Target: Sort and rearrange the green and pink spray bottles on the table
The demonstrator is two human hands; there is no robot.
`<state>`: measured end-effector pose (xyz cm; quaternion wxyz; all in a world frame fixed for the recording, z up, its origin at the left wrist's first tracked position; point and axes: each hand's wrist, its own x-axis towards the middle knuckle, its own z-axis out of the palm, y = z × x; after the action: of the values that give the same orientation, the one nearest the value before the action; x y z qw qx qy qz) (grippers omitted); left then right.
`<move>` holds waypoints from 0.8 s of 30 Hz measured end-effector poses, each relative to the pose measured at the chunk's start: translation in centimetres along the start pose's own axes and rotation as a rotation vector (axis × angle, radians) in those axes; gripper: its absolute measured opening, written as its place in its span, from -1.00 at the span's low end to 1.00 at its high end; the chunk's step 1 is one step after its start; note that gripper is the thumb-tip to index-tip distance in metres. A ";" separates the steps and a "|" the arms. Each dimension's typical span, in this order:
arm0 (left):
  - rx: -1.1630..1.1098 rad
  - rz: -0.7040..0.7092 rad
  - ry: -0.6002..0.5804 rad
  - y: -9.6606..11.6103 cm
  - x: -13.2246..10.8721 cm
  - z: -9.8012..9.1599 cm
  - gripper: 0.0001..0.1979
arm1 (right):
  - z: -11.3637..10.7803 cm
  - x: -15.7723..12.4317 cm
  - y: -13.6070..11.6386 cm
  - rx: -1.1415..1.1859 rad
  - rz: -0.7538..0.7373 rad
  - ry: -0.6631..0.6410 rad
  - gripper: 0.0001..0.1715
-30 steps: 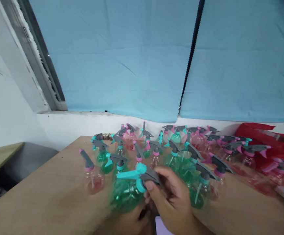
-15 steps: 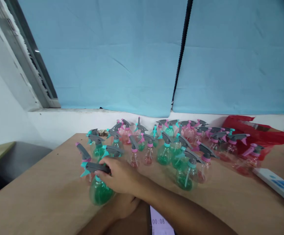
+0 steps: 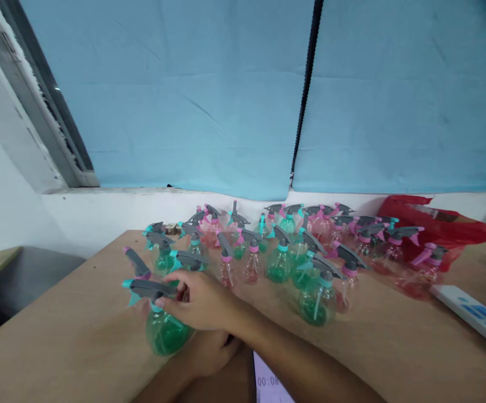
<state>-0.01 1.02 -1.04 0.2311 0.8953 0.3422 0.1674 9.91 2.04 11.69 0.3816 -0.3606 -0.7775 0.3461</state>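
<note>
My right hand (image 3: pixel 201 305) reaches across to the left and is closed on the grey trigger head of a green spray bottle (image 3: pixel 165 333). The bottle stands upright on the wooden table (image 3: pixel 79 341), at the near left of the group, with its teal nozzle pointing left. My left hand (image 3: pixel 213 354) lies low on the table just right of the bottle's base, under my right forearm; its fingers are hidden. Behind stand several more green and pink spray bottles (image 3: pixel 280 260) with grey triggers.
A red plastic bag (image 3: pixel 439 224) lies at the back right. A white flat device (image 3: pixel 473 319) rests near the right edge. A screen showing digits (image 3: pixel 268 383) sits at the near edge. A white wall and blue blinds (image 3: pixel 226 101) back the table.
My right hand carried the green bottle from in front of me leftward and down onto the table beside the group. The left hand stayed low near its base.
</note>
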 end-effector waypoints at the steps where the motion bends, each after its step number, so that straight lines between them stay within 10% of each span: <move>1: -0.001 0.010 0.013 0.0 0.1 -0.1 -0.67 | -0.5 -0.7 -0.1 0.002 0.004 0.038 -0.53; 9: 0.057 0.071 -0.050 2.1 0.8 -1.9 -0.80 | -11.2 -8.7 -0.9 -0.439 -0.329 0.623 -0.80; 13: 0.091 0.085 -0.064 2.6 0.9 -2.2 -0.81 | -17.6 -11.5 -0.1 -0.820 -0.090 0.740 -0.75; 18: 0.070 0.052 -0.072 2.4 0.8 -2.0 -0.78 | -20.6 -14.2 1.7 -1.071 0.317 0.478 -0.57; 24: 0.064 0.040 -0.093 2.5 0.8 -2.0 -0.81 | -20.6 -14.7 3.3 -1.012 0.430 0.183 -0.80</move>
<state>0.99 0.57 2.11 0.2148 0.9157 0.3181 0.1191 34.87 -2.99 13.67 0.1475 -0.6781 -0.7193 -0.0329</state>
